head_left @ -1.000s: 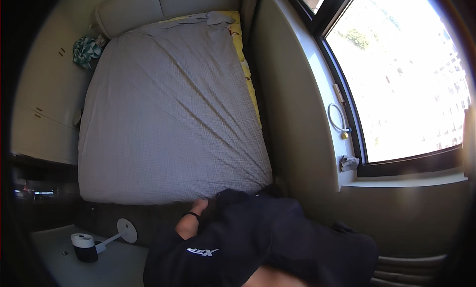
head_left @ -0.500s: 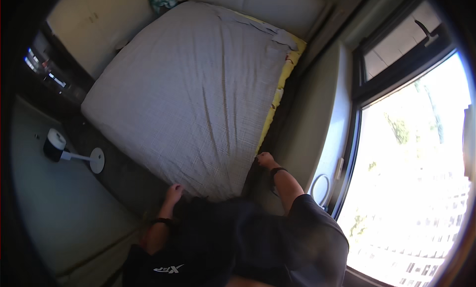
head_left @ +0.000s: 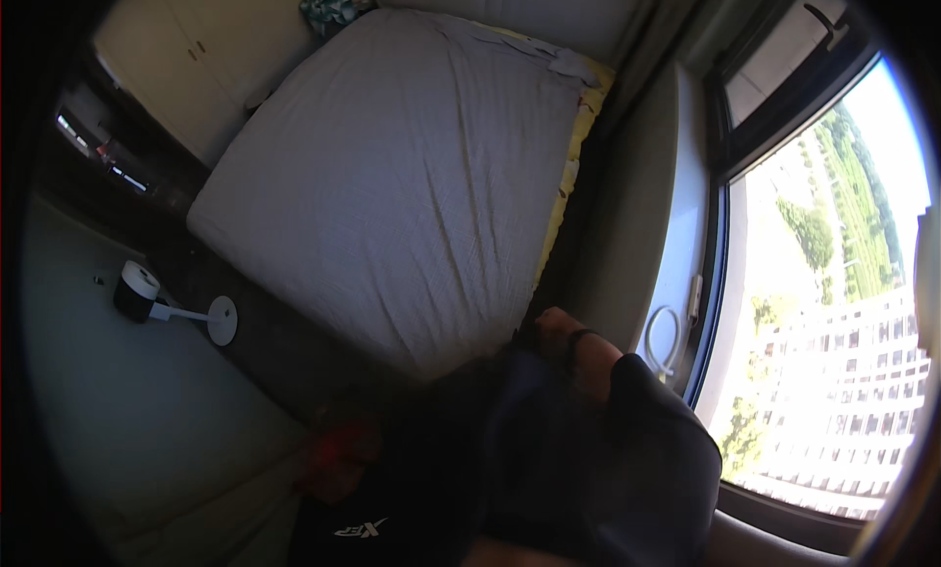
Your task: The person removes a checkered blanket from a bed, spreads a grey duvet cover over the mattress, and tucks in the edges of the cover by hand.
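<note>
Gripping wrinkled grey sheet (head_left: 412,175) corner w/ right hand (head_left: 551,330), fingers clamped; left hand (head_left: 338,447) blurred, can't tell.

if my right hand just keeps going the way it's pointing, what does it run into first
Your right hand points up and to the left, at the near corner of the bed. First in its line is probably the grey sheet at that corner, with the yellow mattress edge beside it. Depth is hard to judge here.

I see pale grey sheet (head_left: 412,185) across bed, finely checked. Yellow mattress edge (head_left: 573,165) at 1 o'clock. Teal patterned cushion (head_left: 333,0) at 12. White-and-black lamp (head_left: 147,297) at 9. My sleeve (head_left: 608,449) black; dark band on right wrist (head_left: 573,340).
</note>
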A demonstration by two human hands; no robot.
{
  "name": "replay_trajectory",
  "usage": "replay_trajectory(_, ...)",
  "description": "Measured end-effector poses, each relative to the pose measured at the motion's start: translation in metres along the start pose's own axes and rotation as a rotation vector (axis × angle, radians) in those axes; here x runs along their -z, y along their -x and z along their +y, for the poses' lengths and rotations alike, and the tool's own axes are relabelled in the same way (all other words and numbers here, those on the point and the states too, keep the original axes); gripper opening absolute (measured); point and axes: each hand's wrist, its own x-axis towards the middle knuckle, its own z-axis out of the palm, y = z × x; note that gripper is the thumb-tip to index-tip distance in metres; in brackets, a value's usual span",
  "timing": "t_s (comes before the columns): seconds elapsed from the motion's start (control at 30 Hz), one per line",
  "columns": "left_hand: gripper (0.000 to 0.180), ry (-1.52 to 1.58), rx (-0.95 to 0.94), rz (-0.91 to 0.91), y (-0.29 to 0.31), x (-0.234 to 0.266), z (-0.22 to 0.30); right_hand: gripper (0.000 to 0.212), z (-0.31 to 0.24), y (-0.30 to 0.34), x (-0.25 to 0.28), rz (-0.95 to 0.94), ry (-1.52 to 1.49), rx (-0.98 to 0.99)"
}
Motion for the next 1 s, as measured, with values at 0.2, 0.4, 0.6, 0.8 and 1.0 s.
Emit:
replay_trajectory(0.2, 0.034, 0.130, 0.114, 0.015, 0.006, 0.034, -0.035, 0.023, -0.048, 0.029, 0.046, -0.098, 0.090, -0.179)
replay_trajectory(0.4, 0.036, 0.150, 0.086, -0.083, -0.014, 0.001, 0.020, 0.028, 0.041, 0.022, 0.055, 0.098, 0.301, 0.072)
replay_trajectory(0.6, 0.038, 0.198, 0.106, -0.089, -0.012, -0.032, 0.067, 0.023, -0.002, -0.019, 0.139, 0.132, -0.242, -0.206)
replay_trajectory(0.8, 0.040, 0.213, 0.005, -0.155, -0.036, -0.079, 0.171, 0.029, 0.047, -0.101, 0.181, 0.074, -0.138, -0.074)
replay_trajectory(1.0, 0.042, 0.288, -0.038, -0.146, -0.032, -0.104, 0.217, 0.036, 0.023, -0.128, 0.211, -0.112, -0.323, -0.252)
